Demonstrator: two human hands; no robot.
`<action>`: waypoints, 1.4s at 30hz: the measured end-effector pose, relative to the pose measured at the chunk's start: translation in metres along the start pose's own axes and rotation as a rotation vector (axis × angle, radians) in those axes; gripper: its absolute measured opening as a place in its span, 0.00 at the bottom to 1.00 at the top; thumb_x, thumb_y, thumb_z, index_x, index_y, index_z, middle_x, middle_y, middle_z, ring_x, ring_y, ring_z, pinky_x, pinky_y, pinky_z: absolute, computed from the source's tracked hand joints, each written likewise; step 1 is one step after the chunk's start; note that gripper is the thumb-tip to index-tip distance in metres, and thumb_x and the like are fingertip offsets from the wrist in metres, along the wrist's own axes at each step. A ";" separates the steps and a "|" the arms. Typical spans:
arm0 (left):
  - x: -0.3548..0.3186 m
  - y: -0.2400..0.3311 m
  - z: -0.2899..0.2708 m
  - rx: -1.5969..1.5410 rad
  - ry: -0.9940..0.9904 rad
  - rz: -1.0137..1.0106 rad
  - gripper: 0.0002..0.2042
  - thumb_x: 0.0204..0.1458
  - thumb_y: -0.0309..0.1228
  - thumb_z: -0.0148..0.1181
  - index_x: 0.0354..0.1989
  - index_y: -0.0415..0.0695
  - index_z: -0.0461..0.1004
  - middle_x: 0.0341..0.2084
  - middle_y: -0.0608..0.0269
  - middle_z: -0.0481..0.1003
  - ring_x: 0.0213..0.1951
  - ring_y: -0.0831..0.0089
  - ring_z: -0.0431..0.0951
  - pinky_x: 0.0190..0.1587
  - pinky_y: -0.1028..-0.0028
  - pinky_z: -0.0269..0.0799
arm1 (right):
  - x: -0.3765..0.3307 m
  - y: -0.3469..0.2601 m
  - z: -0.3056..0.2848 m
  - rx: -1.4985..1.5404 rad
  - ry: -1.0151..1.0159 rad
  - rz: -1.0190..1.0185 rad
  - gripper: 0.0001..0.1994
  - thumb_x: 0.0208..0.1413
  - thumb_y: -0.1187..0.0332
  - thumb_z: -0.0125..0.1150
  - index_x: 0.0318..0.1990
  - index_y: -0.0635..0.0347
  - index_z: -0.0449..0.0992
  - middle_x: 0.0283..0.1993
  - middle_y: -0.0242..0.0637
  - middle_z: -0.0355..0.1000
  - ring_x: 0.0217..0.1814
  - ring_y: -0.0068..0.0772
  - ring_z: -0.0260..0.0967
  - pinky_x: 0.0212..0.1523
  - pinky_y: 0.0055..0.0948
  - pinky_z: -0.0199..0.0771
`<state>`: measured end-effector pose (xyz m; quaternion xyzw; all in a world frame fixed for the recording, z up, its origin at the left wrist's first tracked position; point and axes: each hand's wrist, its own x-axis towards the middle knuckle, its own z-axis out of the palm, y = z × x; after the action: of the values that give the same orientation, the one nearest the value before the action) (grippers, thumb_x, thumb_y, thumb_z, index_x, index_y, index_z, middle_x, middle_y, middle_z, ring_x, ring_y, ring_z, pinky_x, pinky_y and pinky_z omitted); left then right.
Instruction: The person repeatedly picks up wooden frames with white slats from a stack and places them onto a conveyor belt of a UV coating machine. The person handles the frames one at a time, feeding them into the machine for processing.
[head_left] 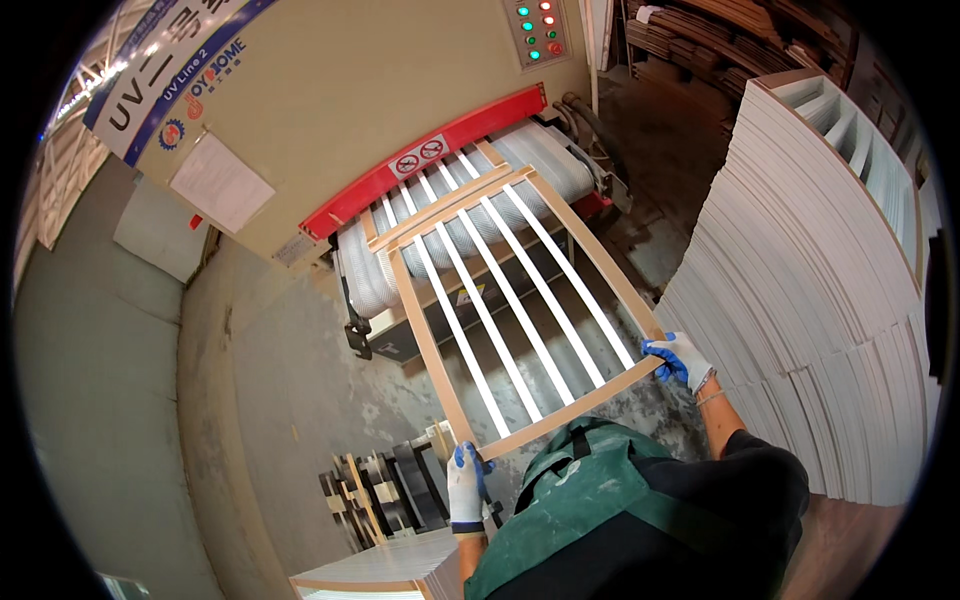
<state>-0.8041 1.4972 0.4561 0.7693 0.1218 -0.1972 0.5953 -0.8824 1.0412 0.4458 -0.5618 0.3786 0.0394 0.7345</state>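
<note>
Between my two gloved hands is a slatted wooden frame [437, 350], tan along its edges with several white slats across the opening. My left hand [467, 485], in a white and blue glove, is closed on its near left corner. At the near right corner my right hand [682, 360], gloved the same way, grips the frame too. The frame's far end rests at the mesh conveyor belt [365, 270] of a large beige machine. A second slatted frame [440, 207] lies on the belt just ahead, partly under the machine's red guard bar [425, 160].
A tall stack of white-edged frames [800, 260] stands close on my right. Another stack [400, 565] is at the lower left, beside a cart-like row of dark and wooden pieces [385, 495]. A panel with lit buttons [538, 32] is on the machine. Brown boards [700, 50] fill racks behind.
</note>
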 end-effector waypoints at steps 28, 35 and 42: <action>0.080 -0.012 -0.010 -0.300 0.039 0.050 0.23 0.66 0.48 0.48 0.51 0.37 0.74 0.34 0.56 0.78 0.35 0.69 0.79 0.42 0.71 0.76 | 0.164 -0.028 0.025 0.119 -0.069 0.073 0.34 0.59 0.36 0.55 0.65 0.46 0.63 0.39 0.46 0.75 0.16 0.35 0.67 0.12 0.32 0.70; 0.052 -0.043 -0.020 -0.342 0.045 -0.011 0.24 0.65 0.46 0.51 0.55 0.35 0.72 0.37 0.54 0.79 0.36 0.68 0.80 0.43 0.68 0.76 | 0.200 -0.044 0.029 0.162 -0.129 0.116 0.33 0.58 0.34 0.54 0.65 0.39 0.63 0.38 0.44 0.75 0.17 0.37 0.68 0.12 0.33 0.69; 0.015 -0.060 -0.039 -0.305 0.081 -0.048 0.24 0.65 0.47 0.50 0.56 0.37 0.72 0.37 0.55 0.80 0.37 0.70 0.80 0.44 0.72 0.74 | 0.242 -0.061 0.029 0.154 -0.171 0.270 0.30 0.53 0.31 0.58 0.55 0.38 0.68 0.32 0.41 0.74 0.16 0.37 0.67 0.12 0.32 0.67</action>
<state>-0.8096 1.5494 0.4054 0.6743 0.1928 -0.1595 0.6948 -0.6662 0.9543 0.3512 -0.4428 0.3887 0.1560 0.7928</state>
